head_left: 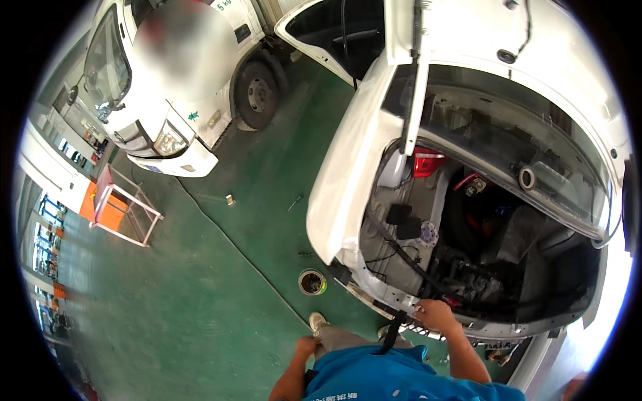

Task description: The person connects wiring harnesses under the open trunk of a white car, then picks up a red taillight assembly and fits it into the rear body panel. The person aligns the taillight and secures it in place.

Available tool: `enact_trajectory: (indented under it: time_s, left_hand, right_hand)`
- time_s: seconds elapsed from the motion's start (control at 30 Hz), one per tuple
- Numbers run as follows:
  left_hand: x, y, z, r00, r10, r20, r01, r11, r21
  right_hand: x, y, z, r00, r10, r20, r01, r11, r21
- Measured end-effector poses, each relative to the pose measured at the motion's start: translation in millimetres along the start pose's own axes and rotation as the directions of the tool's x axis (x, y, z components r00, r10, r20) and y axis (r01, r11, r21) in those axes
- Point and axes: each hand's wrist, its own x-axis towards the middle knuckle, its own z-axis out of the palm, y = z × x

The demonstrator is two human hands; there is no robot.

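Observation:
In front of me stands a white car with its trunk open; parts lie inside, among them a red tail light (428, 162). My right hand (436, 315) is at the trunk's rear sill (394, 294), its fingers curled together at the metal edge. Whatever they pinch, if anything, is too small to make out. A black strap (393, 332) hangs beside that hand. Down by my trouser leg is my left hand (307, 345), away from the car, its fingers mostly hidden. Deeper in the trunk are a dark tire (461, 217) and a round pale purple part (429, 232).
An open can (312, 283) stands on the green floor near my foot, left of the car. A hose (244, 257) runs across the floor toward a white truck (180, 113). Farther left is a metal frame stand (127, 207). The raised trunk lid (481, 33) overhangs the far side.

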Motion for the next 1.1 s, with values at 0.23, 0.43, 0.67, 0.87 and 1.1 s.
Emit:
enact_trajectory:
  time_s: [0.23,0.43,0.67,0.87,1.1]
  left_hand:
    - [58.7,-57.7,-72.5,0.961,0.274,0.043,-0.247,0.915,-0.318]
    - [124.0,-218.1,-211.9,0.802,0.595,-0.058,-0.472,0.69,0.549]
    - [143.5,-222.0,-261.4,0.977,0.207,0.051,-0.206,0.858,0.471]
    - [122.1,-140.6,-247.9,0.819,0.462,0.34,-0.555,0.49,0.672]
    - [15.3,147.4,-155.1,0.501,0.582,0.64,-0.716,0.695,-0.071]
  right_hand:
    - [86.2,-141.9,70.0,0.983,0.055,0.177,-0.011,0.971,-0.241]
    - [105.3,-255.5,136.4,0.952,-0.165,0.257,0.181,0.983,-0.04]
    - [141.8,-287.8,147.4,0.925,-0.175,0.336,0.25,0.949,-0.194]
    - [137.4,-255.7,116.3,0.972,-0.109,0.21,0.111,0.994,0.004]
    - [49.8,-70.0,101.7,0.857,0.419,-0.3,-0.229,0.831,0.507]
